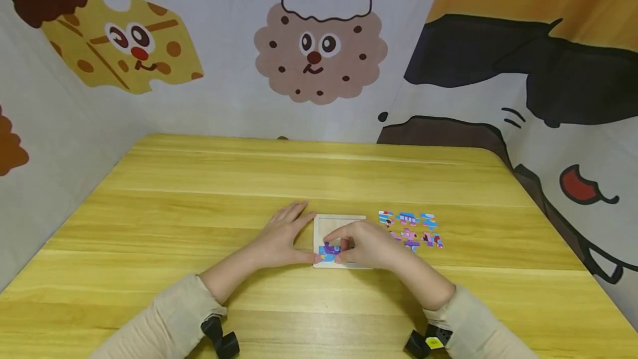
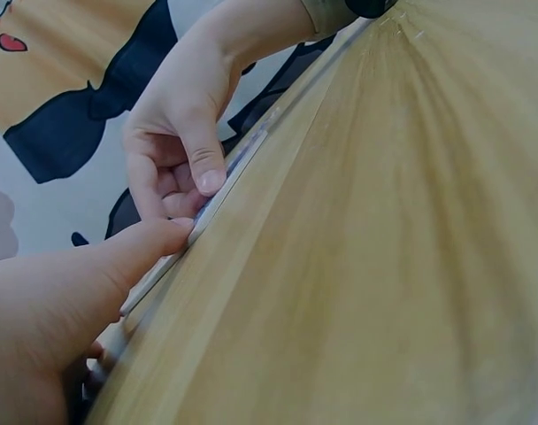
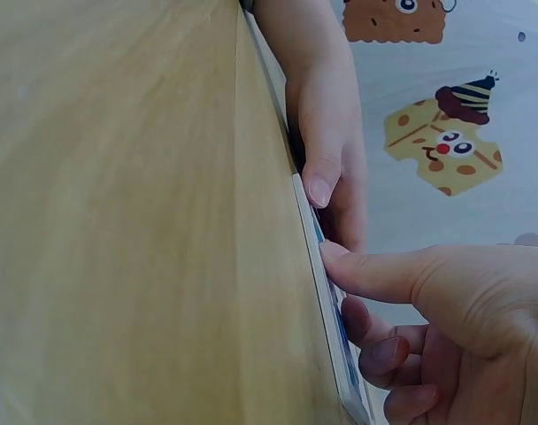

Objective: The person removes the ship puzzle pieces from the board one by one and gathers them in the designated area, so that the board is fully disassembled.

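Observation:
A shallow wooden puzzle tray (image 1: pixel 344 218) lies flat on the table in the head view, bare wood showing in its upper part. Along its lower edge are blue and purple puzzle pieces (image 1: pixel 327 256). My left hand (image 1: pixel 282 237) lies at the tray's left side with fingers spread, its thumb on the lower left corner. With index finger and thumb, my right hand (image 1: pixel 366 245) pinches a puzzle piece at the tray's lower part; its other fingers curl under. Both wrist views show the two thumbs close together at the tray's near edge; the palm hides the tray's right part.
Several loose puzzle pieces (image 1: pixel 407 219), pink, blue and purple, lie right of the tray, some partly behind my right hand. The wooden table (image 1: pixel 224 176) reaches back to a cartoon-printed cloth (image 1: pixel 214 109). Black wrist cameras (image 1: pixel 219 337) sit on both sleeves.

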A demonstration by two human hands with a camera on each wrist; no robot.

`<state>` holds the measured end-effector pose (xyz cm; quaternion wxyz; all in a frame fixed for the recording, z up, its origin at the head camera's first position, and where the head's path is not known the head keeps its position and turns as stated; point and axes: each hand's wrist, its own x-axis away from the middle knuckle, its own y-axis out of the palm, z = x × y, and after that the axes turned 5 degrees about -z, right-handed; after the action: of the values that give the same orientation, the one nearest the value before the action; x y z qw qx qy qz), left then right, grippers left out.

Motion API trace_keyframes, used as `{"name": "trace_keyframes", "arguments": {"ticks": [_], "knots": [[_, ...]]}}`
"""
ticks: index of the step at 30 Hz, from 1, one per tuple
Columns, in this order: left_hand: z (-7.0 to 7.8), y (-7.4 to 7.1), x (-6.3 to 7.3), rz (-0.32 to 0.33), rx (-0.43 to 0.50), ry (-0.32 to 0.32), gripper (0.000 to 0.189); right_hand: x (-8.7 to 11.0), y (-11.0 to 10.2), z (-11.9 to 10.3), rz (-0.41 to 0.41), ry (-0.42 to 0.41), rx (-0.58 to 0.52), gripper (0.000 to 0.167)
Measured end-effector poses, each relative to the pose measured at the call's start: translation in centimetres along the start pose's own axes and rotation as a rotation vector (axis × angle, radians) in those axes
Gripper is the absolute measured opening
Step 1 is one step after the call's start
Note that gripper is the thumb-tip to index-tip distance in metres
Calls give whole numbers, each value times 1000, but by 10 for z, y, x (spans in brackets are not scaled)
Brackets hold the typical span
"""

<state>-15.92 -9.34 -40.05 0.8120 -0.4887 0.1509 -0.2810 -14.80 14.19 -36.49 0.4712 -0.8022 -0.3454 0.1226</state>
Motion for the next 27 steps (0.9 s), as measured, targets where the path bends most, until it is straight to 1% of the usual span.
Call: {"name": "trace_keyframes", "arguments": {"ticks": [5,15,21,27], "knots": [[0,-1,1,-5,7,8,100,0,0,-3,5,13,32,35],[-1,-1,1,-14,10,11,99,1,2,-11,41,35,81,35],[0,-3,2,-15,24,20,98,1,2,-15,48,47,96,35],[0,-3,3,-15,24,25,98,2,3,-17,39,80,114,36]]}}
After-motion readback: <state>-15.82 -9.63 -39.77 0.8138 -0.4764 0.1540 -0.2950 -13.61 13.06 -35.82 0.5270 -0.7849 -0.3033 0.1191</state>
